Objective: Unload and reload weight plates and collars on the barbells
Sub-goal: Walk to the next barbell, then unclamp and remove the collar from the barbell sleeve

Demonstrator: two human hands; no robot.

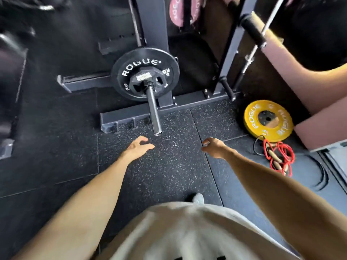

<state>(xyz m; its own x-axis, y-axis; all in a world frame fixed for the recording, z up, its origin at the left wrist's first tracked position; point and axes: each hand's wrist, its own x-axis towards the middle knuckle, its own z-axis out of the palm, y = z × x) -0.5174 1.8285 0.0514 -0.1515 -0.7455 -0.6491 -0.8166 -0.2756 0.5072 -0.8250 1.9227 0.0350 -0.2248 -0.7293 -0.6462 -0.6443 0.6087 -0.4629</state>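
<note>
Both hands empty: left hand [139, 147] loosely open, right hand [213, 147] loosely curled; reaching toward barbell sleeve [153, 111]; risk: black Rogue plate [144, 72] sliding off uncontrolled once collar [149, 83] released.

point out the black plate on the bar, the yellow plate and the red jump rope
black plate [129, 71]: head view, lettered face.
yellow plate [252, 117]: head view, left rim.
red jump rope [281, 156]: head view, coiled cord.
</note>
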